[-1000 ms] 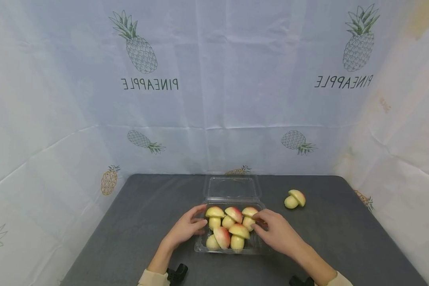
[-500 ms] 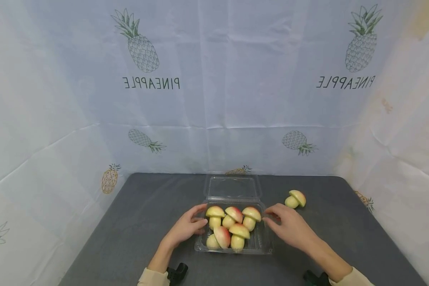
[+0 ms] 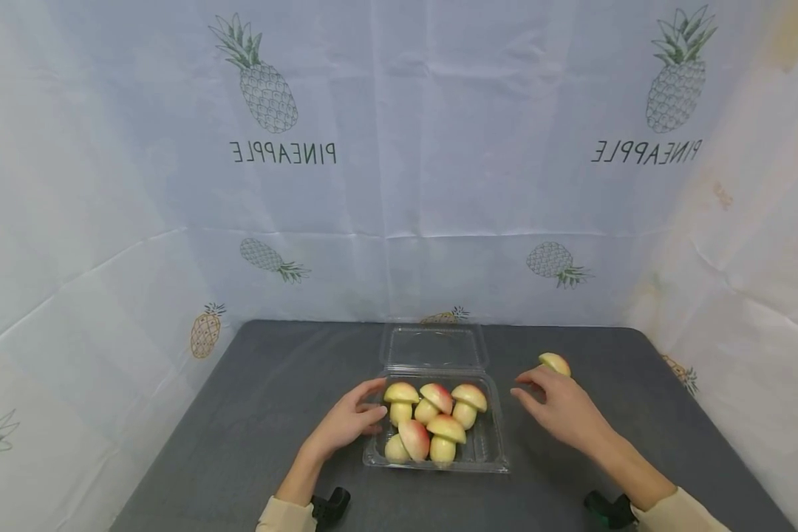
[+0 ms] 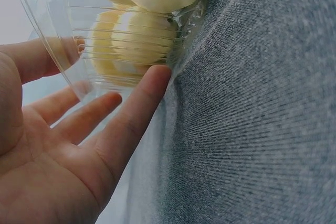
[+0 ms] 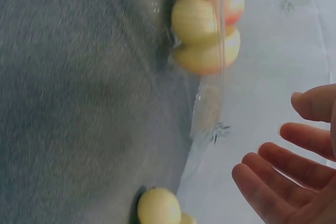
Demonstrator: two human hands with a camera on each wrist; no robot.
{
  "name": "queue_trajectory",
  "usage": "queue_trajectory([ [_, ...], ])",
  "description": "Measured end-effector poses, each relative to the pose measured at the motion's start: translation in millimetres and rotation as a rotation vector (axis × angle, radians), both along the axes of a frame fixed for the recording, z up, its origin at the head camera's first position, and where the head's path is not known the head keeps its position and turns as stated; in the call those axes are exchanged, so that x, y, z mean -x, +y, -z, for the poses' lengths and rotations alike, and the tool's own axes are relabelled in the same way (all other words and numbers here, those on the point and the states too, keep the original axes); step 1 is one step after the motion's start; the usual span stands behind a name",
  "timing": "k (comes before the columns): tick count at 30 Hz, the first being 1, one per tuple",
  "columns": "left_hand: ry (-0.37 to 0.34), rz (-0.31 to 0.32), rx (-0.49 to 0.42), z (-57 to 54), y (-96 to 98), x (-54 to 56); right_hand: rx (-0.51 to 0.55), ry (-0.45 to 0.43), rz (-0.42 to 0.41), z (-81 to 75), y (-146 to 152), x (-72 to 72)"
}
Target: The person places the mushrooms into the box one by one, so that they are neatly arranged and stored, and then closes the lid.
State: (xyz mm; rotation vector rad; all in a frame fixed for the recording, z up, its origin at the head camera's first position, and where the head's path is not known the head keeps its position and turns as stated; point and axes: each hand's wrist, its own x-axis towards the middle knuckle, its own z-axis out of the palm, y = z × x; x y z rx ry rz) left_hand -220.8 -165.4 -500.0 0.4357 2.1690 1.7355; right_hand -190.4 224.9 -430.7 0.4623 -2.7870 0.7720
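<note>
A clear plastic clamshell box (image 3: 435,468) stands with its lid folded back. Inside are several mushroom-shaped yellow pieces (image 3: 445,428) with red-blushed caps, three in the back row and two in front. My left hand (image 3: 343,423) touches the box's left side with spread, mostly straight fingers; one fingertip lies low at the wall in the left wrist view. Past the box's right edge, my right hand (image 3: 565,410) hovers with relaxed fingers and holds nothing. Just beyond it lies a loose mushroom-shaped piece (image 3: 555,363), its stem hidden behind that hand in the head view.
The clear lid (image 3: 434,347) lies behind the box, near the back edge of the dark grey table (image 3: 292,369). A pale curtain with pineapple prints (image 3: 399,185) hangs behind and along both sides. Bare lower right inside the box shows its ribbed bottom.
My right hand has left the back-right piece in the box and moved right, now over the table near the loose piece. My left hand stays at the box's left side.
</note>
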Motion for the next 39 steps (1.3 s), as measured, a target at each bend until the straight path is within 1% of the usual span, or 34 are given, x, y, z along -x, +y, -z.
queue_trajectory([
  [12,0.002,0.002,-0.004,-0.1,-0.2,-0.8,0.02,0.035,0.05,6.6,26.3,13.9],
  [17,-0.005,0.0,-0.01,0.0,-0.4,-0.5,0.031,0.033,0.071,9.5,33.2,18.0],
  [24,0.001,-0.002,-0.008,-0.9,0.2,-1.2,0.016,0.045,0.097,16.0,45.3,25.7],
  [28,0.005,0.003,-0.005,-1.1,0.6,-1.3,0.02,0.032,0.111,18.8,53.7,32.7],
  [33,0.01,0.005,0.0,-1.3,0.7,-1.9,0.052,0.001,0.135,19.9,62.0,41.3],
  [39,-0.01,0.004,-0.009,-2.0,-0.2,-1.6,0.064,-0.032,0.167,21.8,70.0,53.7],
])
